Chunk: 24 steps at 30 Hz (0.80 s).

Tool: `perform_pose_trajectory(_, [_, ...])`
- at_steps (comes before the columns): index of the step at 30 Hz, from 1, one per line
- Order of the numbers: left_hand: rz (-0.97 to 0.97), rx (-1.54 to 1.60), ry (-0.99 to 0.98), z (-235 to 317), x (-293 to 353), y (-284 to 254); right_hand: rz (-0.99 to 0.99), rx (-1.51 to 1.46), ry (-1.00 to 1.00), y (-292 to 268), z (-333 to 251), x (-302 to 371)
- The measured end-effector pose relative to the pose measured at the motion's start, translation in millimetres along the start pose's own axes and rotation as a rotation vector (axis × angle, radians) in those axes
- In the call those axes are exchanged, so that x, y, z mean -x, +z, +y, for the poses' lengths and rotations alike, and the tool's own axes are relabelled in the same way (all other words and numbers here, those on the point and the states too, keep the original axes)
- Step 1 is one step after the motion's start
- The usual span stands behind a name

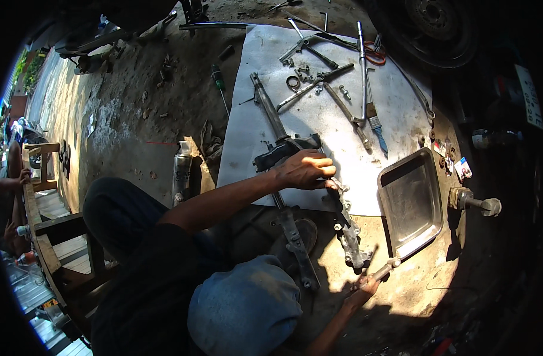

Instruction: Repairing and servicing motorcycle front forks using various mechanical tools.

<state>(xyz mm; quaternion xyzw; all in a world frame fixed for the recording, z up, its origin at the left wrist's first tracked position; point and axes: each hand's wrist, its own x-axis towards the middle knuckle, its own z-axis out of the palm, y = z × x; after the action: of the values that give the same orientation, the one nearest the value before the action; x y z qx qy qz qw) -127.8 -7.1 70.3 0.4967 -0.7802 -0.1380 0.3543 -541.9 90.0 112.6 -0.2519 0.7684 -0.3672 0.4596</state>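
Dusty floor before me, white sheet with tools strewn toward its far right corner, wheel just beyond, tray at its near right corner, and across its near edge lies a motorbike fork, left hand clenched on it, right hand grasping a metal bar.

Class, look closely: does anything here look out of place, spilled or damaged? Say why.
Tools lie crossed on the upper part of the white sheet, with loose bolts scattered among them, which looks untidy. Dark smudges mark the sheet. No clear spill or breakage shows.
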Motion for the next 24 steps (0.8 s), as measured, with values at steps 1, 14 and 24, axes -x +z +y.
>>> perform_pose_trajectory(1, [0.016, -0.005, 0.011, 1, -1, 2, 0.040, -0.038, -0.089, -17, 24, -19])
perform_pose_trajectory(14, [0.088, -0.003, -0.054, -1, 0, -3, -0.502, -0.266, -0.469, 125, -66, 90])
perform_pose_trajectory(24, [0.159, -0.017, -0.072, -1, -1, -11, -0.577, -0.141, -0.351, 152, -55, 91])
